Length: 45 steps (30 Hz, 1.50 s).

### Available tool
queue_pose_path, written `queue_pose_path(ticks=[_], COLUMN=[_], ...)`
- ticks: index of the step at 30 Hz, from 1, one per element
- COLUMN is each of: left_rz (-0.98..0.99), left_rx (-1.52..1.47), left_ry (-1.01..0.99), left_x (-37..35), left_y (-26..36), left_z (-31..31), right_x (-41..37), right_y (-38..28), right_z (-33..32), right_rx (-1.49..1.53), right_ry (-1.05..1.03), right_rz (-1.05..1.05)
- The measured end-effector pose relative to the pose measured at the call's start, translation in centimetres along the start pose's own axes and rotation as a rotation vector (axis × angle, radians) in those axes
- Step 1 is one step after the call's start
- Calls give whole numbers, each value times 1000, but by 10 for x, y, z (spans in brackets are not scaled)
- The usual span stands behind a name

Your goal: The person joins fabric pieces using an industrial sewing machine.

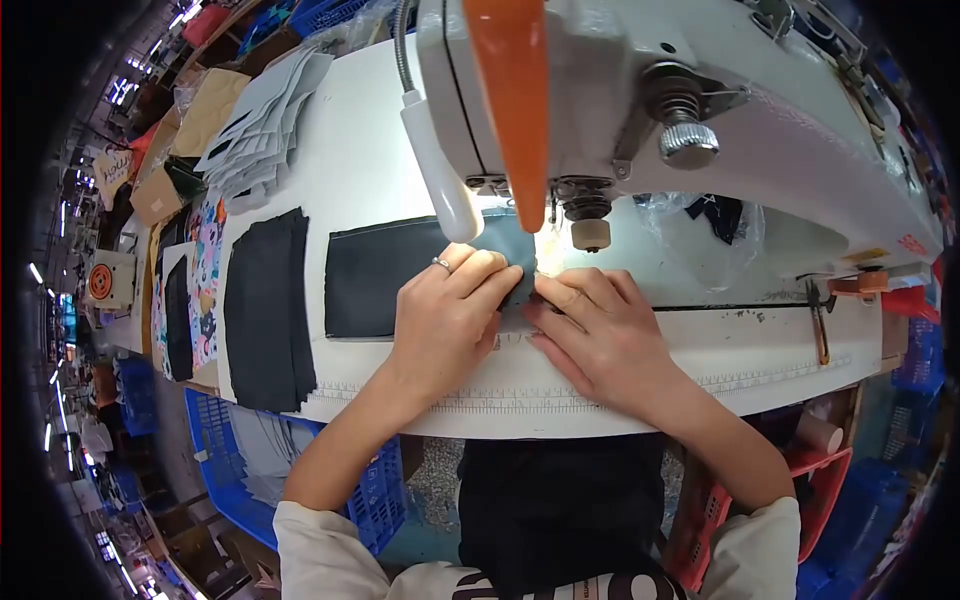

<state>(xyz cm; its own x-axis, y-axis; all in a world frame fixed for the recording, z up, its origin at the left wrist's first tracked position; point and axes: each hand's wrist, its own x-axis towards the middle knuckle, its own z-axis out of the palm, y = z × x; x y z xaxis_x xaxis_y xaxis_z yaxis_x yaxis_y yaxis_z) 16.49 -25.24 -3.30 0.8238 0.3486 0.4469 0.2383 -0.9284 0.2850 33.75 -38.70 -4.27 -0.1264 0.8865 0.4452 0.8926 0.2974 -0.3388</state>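
L hand (450,305) bent-fingered on dk fabric (372,282), R hand (605,335) at its edge, pinch by either unconfirmed; rec. fabric flat, edge straight, fingertips clear of m/c (790,150) needle.

Sewing workshop, sewing machine (770,140), stacked cloth (262,130)

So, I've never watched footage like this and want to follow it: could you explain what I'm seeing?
This single picture comes from a camera worn on someone's head, looking down. The big pale machine is a sewing machine. Both bare hands are at a dark cloth piece: the left hand rests on it, the right hand is at its right end; whether either pinches it is hard to tell. On the white table also lie dark pieces, grey pieces and a small tool.
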Motion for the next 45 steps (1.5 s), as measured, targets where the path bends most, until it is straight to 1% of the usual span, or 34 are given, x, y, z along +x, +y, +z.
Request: queue_pose_path(ticks=[2, 9, 15, 22, 26, 30, 38, 43, 45], left_rz=[-34, -8, -14, -48, -73, -48, -4, -5, -26], left_rx=[-6, 9, 32, -92, -78, -67, -29, -11, -50], left_ry=[7, 27, 19, 113, 130, 77, 63, 54, 42], left_x=[0, 0, -2, -3, 0, 1, 0, 0, 1], left_y=[2, 2, 4, -8, -4, -2, -1, 0, 1], left_z=[0, 3, 3, 6, 5, 4, 4, 3, 1], right_x=[0, -2, -2, -1, -1, -1, -2, -2, -2], right_y=[0, 1, 1, -1, -1, -1, -1, -1, -2], right_z=[0, 2, 1, 1, 1, 1, 1, 1, 1], right_rx=[2, 1, 4, -30, -35, -30, -13, -36, -46], right_ry=[9, 28, 6, 11, 7, 6, 16, 2, -4], right_rz=[4, -8, -2, -2, -2, -1, 16, 4, 3])
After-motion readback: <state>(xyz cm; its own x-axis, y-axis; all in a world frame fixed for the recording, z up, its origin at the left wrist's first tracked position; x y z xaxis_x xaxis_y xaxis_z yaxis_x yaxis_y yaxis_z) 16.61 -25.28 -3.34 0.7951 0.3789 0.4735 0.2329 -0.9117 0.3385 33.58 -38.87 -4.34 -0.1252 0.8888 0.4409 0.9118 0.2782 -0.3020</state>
